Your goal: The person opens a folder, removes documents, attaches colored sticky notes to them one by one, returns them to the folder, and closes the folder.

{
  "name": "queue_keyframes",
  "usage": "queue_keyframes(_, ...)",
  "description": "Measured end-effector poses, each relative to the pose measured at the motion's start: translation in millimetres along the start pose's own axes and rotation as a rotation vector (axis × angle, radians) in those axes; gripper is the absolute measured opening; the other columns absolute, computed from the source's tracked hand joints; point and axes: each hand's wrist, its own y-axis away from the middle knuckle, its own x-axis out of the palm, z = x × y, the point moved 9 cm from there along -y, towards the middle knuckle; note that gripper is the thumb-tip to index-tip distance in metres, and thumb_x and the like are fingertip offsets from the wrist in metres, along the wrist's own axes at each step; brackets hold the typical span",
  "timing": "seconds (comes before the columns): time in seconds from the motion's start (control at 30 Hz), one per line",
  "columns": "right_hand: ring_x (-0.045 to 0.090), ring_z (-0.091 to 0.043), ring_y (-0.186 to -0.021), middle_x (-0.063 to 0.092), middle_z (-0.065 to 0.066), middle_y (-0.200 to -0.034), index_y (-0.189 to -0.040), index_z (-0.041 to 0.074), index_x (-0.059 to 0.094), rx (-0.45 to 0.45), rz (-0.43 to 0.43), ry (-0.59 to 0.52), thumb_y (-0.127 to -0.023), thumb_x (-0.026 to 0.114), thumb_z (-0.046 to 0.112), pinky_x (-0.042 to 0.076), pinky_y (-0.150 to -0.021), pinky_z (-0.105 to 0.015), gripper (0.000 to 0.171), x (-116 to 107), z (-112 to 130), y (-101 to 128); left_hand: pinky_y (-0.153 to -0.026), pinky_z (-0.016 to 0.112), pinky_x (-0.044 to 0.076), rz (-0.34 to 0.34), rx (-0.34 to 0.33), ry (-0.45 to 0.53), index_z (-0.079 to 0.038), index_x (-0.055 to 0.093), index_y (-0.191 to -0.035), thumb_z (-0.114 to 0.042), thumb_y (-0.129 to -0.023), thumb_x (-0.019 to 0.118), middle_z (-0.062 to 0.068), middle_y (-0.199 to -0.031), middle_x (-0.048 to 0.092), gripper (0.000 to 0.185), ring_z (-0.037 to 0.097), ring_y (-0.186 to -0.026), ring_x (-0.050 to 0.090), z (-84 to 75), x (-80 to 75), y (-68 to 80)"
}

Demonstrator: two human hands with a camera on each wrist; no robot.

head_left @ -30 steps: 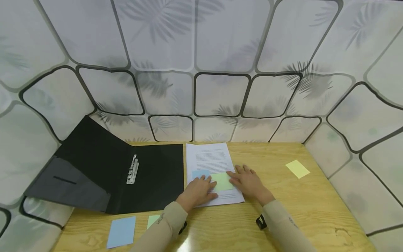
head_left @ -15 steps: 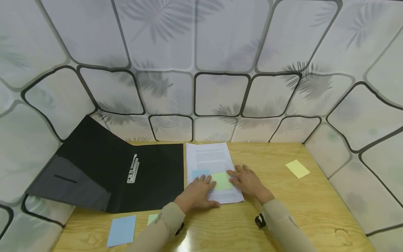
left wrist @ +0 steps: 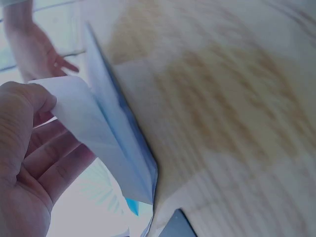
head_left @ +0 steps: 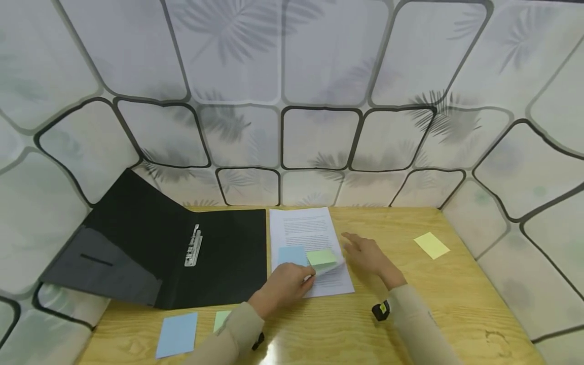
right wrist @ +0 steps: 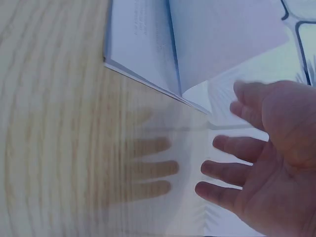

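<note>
A stack of printed paper point(head_left: 304, 225) lies just right of the black binder point(head_left: 228, 253). On its lower half are a blue sticky note point(head_left: 293, 254) and a green sticky note point(head_left: 321, 257). My left hand point(head_left: 284, 285) pinches the green note's near left corner between thumb and index finger. That note's near edge is raised off the page, its underside looking pale in both wrist views. Just off the stack's right edge, my right hand point(head_left: 368, 257) hovers over the table with fingers extended, touching nothing.
The binder lies spread, its cover leaning on the left wall and its metal clip point(head_left: 193, 247) showing. In front lie another blue note point(head_left: 177, 335) and a green note point(head_left: 221, 319) partly behind my left sleeve. A yellow note point(head_left: 431, 245) sits far right.
My left hand has gone from lying flat on the stack to pinching and lifting the green sticky note's near edge. My right hand has come off the note, moving right.
</note>
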Motion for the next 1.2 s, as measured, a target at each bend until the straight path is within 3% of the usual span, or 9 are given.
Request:
queue_keyframes(0.2,0.054,-0.054,-0.137,0.060,-0.034,-0.143,-0.140,-0.008,0.062,0.027,-0.051,0.086,-0.111,0.050,0.015,0.044,-0.114,-0.066,0.039,0,-2,3,-0.065,0.016,0.059,-0.186,-0.220,0.260,-0.008,0.080,-0.106,-0.010,-0.101,0.070,0.007,-0.094,0.082,0.011,0.013,-0.076,0.078,32.4,-22.9,11.6)
queue_keyframes(0.33,0.044,-0.060,-0.143,0.049,-0.040,-0.150,-0.145,-0.005,0.058,-0.038,0.042,0.134,-0.110,0.056,0.023,0.038,-0.117,-0.070,0.046,22,6,3,-0.066,0.020,0.061,-0.322,-0.333,0.396,-0.007,0.080,-0.104,-0.008,-0.098,0.074,0.010,-0.096,0.082,0.009,0.019,-0.081,0.080,51.2,-34.1,22.7)
queue_keyframes(0.43,0.038,-0.065,-0.143,0.041,-0.044,-0.154,-0.150,-0.003,0.055,-0.108,0.102,0.194,-0.106,0.064,0.032,0.036,-0.117,-0.073,0.057,36,14,6,-0.064,0.021,0.061,-0.421,-0.385,0.491,-0.005,0.080,-0.103,-0.006,-0.097,0.075,0.011,-0.095,0.082,0.008,0.021,-0.078,0.079,59.2,-43.3,32.2)
queue_keyframes(0.53,0.035,-0.067,-0.144,0.039,-0.044,-0.155,-0.151,-0.002,0.055,-0.116,0.122,0.240,-0.102,0.069,0.038,0.034,-0.118,-0.073,0.064,42,17,8,-0.062,0.019,0.060,-0.530,-0.425,0.565,-0.003,0.080,-0.104,-0.005,-0.097,0.075,0.012,-0.092,0.081,0.009,0.020,-0.075,0.079,65.4,-54.2,43.9)
queue_keyframes(0.73,0.030,-0.065,-0.148,0.037,-0.042,-0.158,-0.152,0.000,0.054,-0.068,0.155,0.266,-0.103,0.068,0.040,0.027,-0.123,-0.071,0.065,45,16,11,-0.059,0.013,0.056,-0.746,-0.523,0.606,0.000,0.078,-0.100,-0.001,-0.095,0.075,0.013,-0.084,0.080,0.006,0.005,-0.067,0.072,83.9,-77.2,75.8)
queue_keyframes(0.87,0.026,-0.063,-0.151,0.034,-0.042,-0.160,-0.154,0.002,0.052,-0.041,0.180,0.257,-0.104,0.067,0.041,0.025,-0.124,-0.071,0.065,46,14,11,-0.056,0.010,0.051,-0.886,-0.657,0.503,0.000,0.079,-0.098,-0.001,-0.095,0.074,0.012,-0.077,0.079,0.006,-0.006,-0.062,0.063,98.3,-92.4,107.5)
queue_keyframes(0.97,0.026,-0.063,-0.151,0.033,-0.042,-0.161,-0.154,0.002,0.052,-0.039,0.186,0.258,-0.104,0.066,0.041,0.025,-0.124,-0.072,0.066,44,15,12,-0.052,0.010,0.046,-0.920,-0.813,0.416,0.000,0.079,-0.100,-0.004,-0.097,0.072,0.013,-0.073,0.077,0.008,-0.009,-0.056,0.058,108.6,-99.6,131.3)
queue_keyframes(1.03,0.026,-0.063,-0.151,0.033,-0.042,-0.161,-0.154,0.001,0.052,-0.036,0.188,0.253,-0.104,0.066,0.041,0.024,-0.124,-0.071,0.066,43,17,12,-0.050,0.012,0.049,-0.899,-0.919,0.448,0.002,0.078,-0.105,-0.007,-0.100,0.069,0.016,-0.075,0.078,0.013,-0.008,-0.053,0.059,116.1,-98.7,144.5)
queue_keyframes(1.2,0.027,-0.065,-0.149,0.034,-0.043,-0.159,-0.153,-0.001,0.053,-0.043,0.180,0.238,-0.103,0.068,0.039,0.026,-0.123,-0.072,0.065,39,21,13,-0.058,0.021,0.061,-0.840,-1.186,0.799,0.006,0.069,-0.122,-0.017,-0.106,0.061,0.016,-0.089,0.079,0.029,0.000,-0.061,0.071,136.4,-74.0,174.2)
